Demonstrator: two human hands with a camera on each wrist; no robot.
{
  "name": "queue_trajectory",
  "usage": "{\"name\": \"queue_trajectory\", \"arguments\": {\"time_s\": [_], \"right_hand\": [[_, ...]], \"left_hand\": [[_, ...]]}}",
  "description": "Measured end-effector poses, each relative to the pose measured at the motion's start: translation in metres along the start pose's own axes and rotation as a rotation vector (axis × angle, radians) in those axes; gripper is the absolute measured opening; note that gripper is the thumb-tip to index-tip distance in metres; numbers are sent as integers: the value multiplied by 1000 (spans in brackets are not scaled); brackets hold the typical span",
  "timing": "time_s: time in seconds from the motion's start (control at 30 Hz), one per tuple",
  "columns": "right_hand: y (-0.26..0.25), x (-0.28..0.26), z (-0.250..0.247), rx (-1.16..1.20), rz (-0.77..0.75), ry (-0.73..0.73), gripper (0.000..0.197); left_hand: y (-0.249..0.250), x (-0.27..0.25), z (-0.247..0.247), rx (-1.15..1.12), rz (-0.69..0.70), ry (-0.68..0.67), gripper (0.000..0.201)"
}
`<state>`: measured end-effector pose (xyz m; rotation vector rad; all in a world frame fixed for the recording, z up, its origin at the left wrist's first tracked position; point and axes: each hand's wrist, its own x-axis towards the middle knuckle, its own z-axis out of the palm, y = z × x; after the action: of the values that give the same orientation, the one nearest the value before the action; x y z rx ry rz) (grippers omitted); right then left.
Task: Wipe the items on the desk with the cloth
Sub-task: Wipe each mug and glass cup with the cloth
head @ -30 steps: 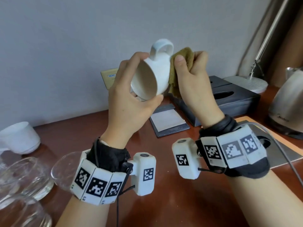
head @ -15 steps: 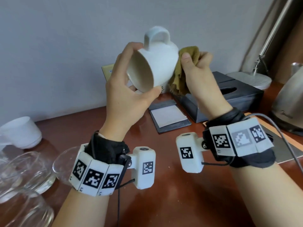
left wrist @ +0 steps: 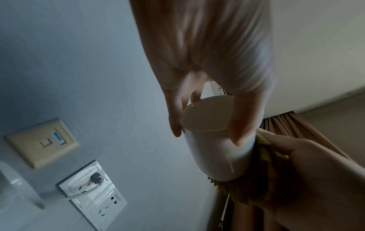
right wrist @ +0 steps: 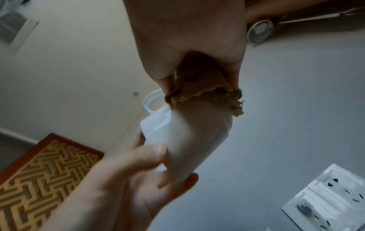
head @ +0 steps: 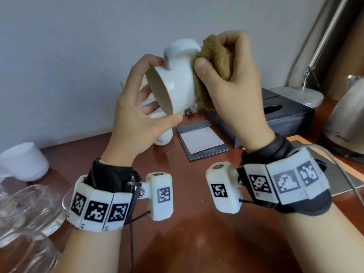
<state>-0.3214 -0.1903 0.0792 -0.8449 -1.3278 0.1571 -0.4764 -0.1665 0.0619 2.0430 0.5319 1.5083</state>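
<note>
White mug (head: 175, 83) is held in the air above the desk (head: 197, 233), its mouth tipped toward the person, the left hand (head: 136, 119) pinching its rim between thumb and fingers. Behind its base, the right hand (head: 236, 79) curls tightly around a bunched brown cloth (head: 214, 56) pressed against the mug; a tissue box (head: 283, 113) sits toward the desk's far edge.

white mug (head: 177, 83) tilted sideways, brown cloth (head: 213, 62) against base

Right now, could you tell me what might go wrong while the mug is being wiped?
The left hand holds the white mug only at its rim, in the air, while the right hand presses the brown cloth against its base; it could slip. A drop might hit the second mug or notepad below.
</note>
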Motion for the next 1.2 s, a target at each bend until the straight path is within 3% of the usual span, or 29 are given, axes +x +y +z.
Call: {"name": "queue_trajectory", "arguments": {"time_s": [0.1,0.27,0.43,0.53,0.77,0.87,0.9,1.03,1.2], "right_hand": [[7,5,-8,134,44,-122,14],[16,11,-22,308,-40,-329,15],[15,8,-17,126,-118,-286,25],[12,2,-3,-21,-166,-170,26],[3,-6,9,-17,9,-105,12],[-1,-10,11,62,35,-123,2],[-1,-9,11,74,36,-144,9],[6,1,-2,152,86,-312,25],[20,14,-25,206,153,-78,11]], "left_hand": [[-3,-1,-7,40,-8,-44,76],[3,0,-12,34,22,-41,76],[5,3,-2,-25,-69,69,72],[6,4,6,48,-73,162,71],[-4,3,18,629,109,291,63],[-4,2,25,708,105,340,54],[-5,2,25,712,103,356,53],[-6,4,11,561,65,392,65],[0,5,-2,-35,-46,230,74]]}}
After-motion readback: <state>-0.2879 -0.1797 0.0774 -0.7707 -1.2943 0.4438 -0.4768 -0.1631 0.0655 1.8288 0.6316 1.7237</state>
